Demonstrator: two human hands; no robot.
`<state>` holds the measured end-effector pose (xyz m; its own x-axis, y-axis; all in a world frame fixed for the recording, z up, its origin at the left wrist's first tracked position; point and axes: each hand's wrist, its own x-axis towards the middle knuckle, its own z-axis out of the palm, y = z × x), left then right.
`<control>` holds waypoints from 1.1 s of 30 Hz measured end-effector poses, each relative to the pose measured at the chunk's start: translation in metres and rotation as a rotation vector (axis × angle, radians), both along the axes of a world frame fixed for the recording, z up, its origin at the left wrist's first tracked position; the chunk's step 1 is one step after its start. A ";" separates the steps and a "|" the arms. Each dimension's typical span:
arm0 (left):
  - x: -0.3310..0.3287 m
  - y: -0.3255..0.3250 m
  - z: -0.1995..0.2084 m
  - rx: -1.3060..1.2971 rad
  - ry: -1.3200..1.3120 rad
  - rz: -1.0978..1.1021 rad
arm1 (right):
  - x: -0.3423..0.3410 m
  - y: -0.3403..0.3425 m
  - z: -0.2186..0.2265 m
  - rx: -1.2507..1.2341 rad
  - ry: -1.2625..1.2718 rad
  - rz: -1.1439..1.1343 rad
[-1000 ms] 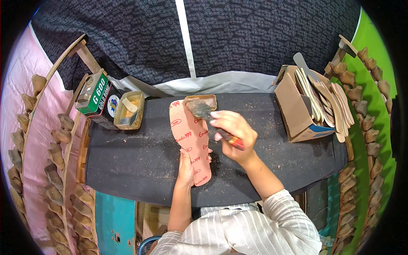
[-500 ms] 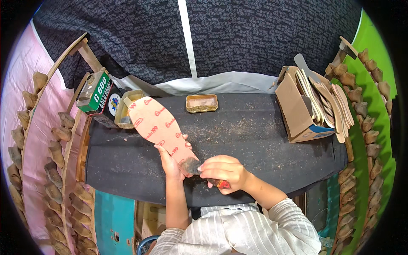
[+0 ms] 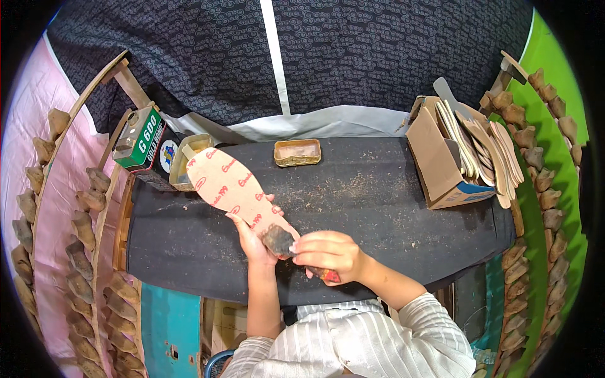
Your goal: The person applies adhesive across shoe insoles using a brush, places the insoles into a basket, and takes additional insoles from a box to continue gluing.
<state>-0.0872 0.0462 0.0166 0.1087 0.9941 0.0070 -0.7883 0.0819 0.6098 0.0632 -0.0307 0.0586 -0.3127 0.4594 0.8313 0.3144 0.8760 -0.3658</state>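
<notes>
My left hand (image 3: 254, 244) is closed around the narrow lower end of a pinkish-tan insole board (image 3: 222, 175) with red print. The board slants up and to the left over the table, its wide end beside the yellowish container. In my right hand (image 3: 333, 253) is a flat brush (image 3: 278, 240) with dark, matted bristles; a red and yellow handle end shows below my fingers. The bristles lie against the board's lower end, close to my left palm. Whether any glue is on the board there I cannot tell.
On the left of the black-covered table (image 3: 365, 233) stand a green and black metal can (image 3: 146, 142) and a yellowish container (image 3: 183, 183). A small amber tray (image 3: 297, 162) lies at the back. At right, a cardboard box (image 3: 435, 167) holds insole pieces (image 3: 482, 151). Racks of shoe lasts (image 3: 91, 198) flank both sides.
The brush has moved slightly up and left over the board's lower end. The board has shifted a little down and left in my left hand.
</notes>
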 end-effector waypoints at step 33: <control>-0.001 -0.029 -0.021 0.104 0.308 -0.500 | 0.049 0.052 0.054 0.074 0.137 -0.343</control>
<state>-0.0886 0.0170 -0.0042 0.5761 0.8173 -0.0043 -0.4549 0.3250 0.8291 0.1122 0.0210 0.1127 -0.0345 0.4556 0.8895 0.5469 0.7536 -0.3647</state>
